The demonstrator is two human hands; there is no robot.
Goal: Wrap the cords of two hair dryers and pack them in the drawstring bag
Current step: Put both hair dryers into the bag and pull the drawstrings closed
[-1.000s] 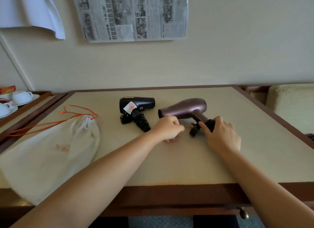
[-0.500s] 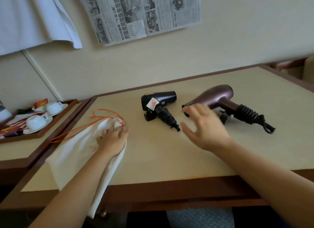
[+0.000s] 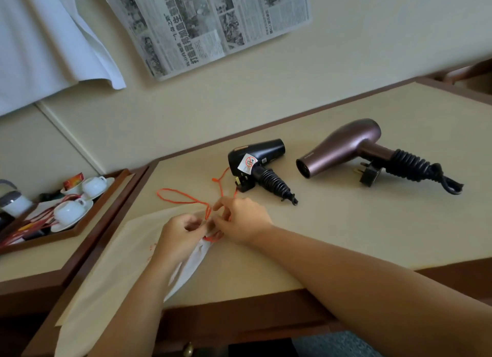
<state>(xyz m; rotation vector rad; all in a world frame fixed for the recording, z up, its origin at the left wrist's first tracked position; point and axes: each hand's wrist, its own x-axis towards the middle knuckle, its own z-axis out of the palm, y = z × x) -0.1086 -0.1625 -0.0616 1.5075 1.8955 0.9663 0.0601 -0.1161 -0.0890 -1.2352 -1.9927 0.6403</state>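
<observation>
Drawstring bag (image 3: 119, 260) mouth pinched between left hand (image 3: 179, 237), right hand (image 3: 242, 221).

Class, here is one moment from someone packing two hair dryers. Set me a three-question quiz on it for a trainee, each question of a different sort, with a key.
1. True or false: the purple dryer is already inside the bag.
2. Multiple choice: what are the left hand and right hand both working at? A) the black dryer B) the mouth of the bag, at its orange drawstring C) the tray of cups
3. Fill in: each dryer's cord is wound around its ____.

Key: 1 false, both dryers lie on the table; 2 B; 3 handle.
</observation>
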